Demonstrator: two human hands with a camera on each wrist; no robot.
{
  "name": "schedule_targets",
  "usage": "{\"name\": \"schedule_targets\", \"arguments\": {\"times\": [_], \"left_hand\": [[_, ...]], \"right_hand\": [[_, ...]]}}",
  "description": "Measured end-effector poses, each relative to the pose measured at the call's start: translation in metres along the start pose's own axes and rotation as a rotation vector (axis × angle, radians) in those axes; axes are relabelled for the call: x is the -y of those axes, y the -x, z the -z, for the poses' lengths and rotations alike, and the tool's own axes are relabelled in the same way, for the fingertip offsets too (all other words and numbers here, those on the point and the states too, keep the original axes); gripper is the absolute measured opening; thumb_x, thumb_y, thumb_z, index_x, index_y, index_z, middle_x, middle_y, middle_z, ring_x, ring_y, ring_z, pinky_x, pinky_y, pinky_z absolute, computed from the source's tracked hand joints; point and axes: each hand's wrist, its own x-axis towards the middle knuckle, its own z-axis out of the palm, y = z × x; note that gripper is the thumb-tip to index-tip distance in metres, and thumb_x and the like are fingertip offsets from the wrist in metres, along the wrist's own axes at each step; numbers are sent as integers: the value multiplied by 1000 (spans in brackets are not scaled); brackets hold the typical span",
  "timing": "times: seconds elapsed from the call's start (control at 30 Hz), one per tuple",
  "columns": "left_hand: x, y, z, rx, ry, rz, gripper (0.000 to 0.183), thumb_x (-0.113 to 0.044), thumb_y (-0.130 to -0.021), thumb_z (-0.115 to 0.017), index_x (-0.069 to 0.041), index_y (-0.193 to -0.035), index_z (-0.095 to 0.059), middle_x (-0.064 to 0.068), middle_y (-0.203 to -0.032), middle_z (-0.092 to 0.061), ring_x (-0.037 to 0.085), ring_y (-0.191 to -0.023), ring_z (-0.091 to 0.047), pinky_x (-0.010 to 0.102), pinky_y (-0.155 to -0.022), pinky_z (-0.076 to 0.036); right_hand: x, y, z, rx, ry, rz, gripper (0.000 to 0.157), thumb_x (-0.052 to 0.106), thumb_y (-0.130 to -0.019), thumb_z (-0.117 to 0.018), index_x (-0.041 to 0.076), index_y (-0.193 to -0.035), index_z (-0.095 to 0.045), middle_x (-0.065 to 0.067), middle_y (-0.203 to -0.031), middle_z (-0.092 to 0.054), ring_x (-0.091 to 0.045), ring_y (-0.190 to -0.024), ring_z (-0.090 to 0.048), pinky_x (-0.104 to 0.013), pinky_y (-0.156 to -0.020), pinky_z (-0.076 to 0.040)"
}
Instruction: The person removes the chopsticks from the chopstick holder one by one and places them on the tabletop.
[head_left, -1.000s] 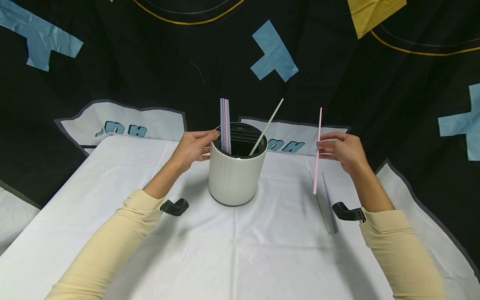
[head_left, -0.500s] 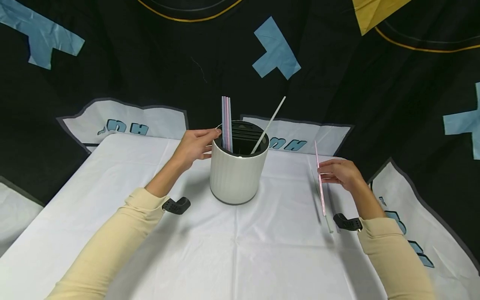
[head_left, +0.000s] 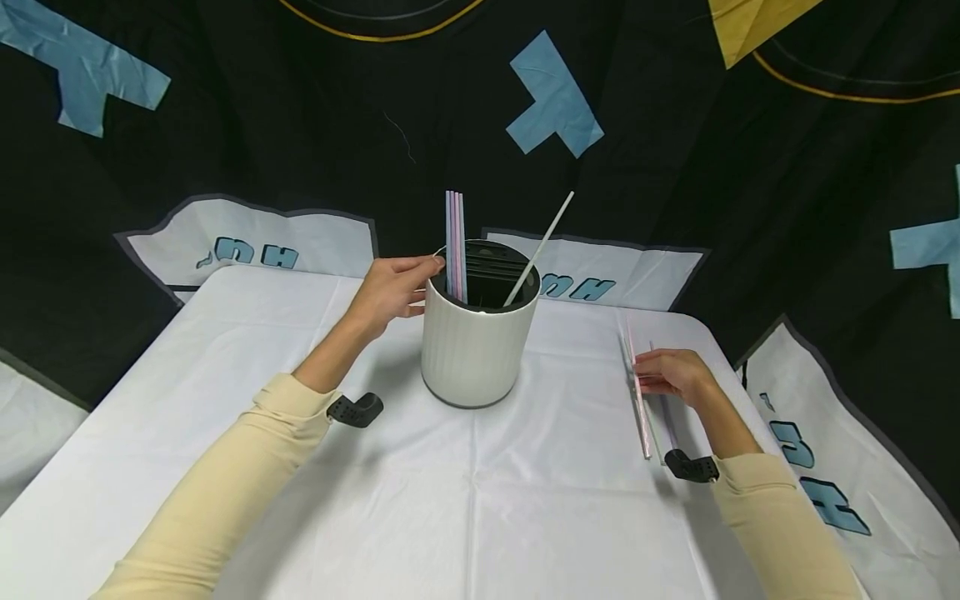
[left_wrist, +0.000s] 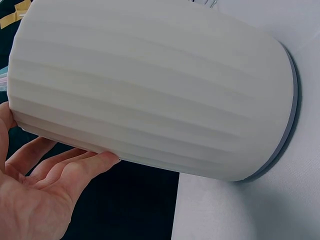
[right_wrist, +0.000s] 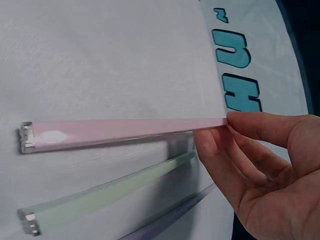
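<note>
My left hand (head_left: 392, 293) grips the white ribbed utensil holder (head_left: 476, 358) at its left side, thumb at the rim and fingers along the outer wall (left_wrist: 150, 90). Inside the holder's dark insert, several blue and pink straws (head_left: 456, 242) stand bunched at the left, while a pale green straw (head_left: 542, 243) leans right. Over at the right, my right hand (head_left: 670, 371) pinches a pink straw (right_wrist: 125, 132) in a clear wrapper between thumb and fingers, low over the cloth. Beside it lie a wrapped green straw (right_wrist: 105, 197) and a purple straw (right_wrist: 172, 217).
A white cloth (head_left: 390, 517) covers the table, with printed letters on its hanging edges. Behind it hangs a black backdrop (head_left: 300, 150) with blue and yellow shapes. Dark wrist cameras (head_left: 356, 410) sit by both sleeves.
My right hand has come down toward the table with the pink straw, which now lies low alongside the green and purple ones. The left hand stays at the holder.
</note>
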Motion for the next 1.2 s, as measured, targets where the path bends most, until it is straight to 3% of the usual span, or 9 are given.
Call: {"name": "schedule_targets", "arguments": {"times": [0.4,1.2], "left_hand": [[-1,1,-1,-1,2,14,48,-38,-100,-64,-16,-142,-61,6,-145,-60,31,-126,-63,47,-99,-56],[0,0,0,-10,-25,21,49,-42,-100,-63,-18,-143,-61,5,-147,-59,31,-127,-62,47,-99,-56]], "right_hand": [[-7,-1,-9,-6,54,-7,45,11,-96,-67,-14,-131,-54,2,-82,-73,-11,-71,-71,-29,-72,-63],[-12,1,-10,-6,104,-1,43,11,-98,-65,-15,-130,-55,1,-78,-71,-10,-66,-68,-26,-67,-62]]}}
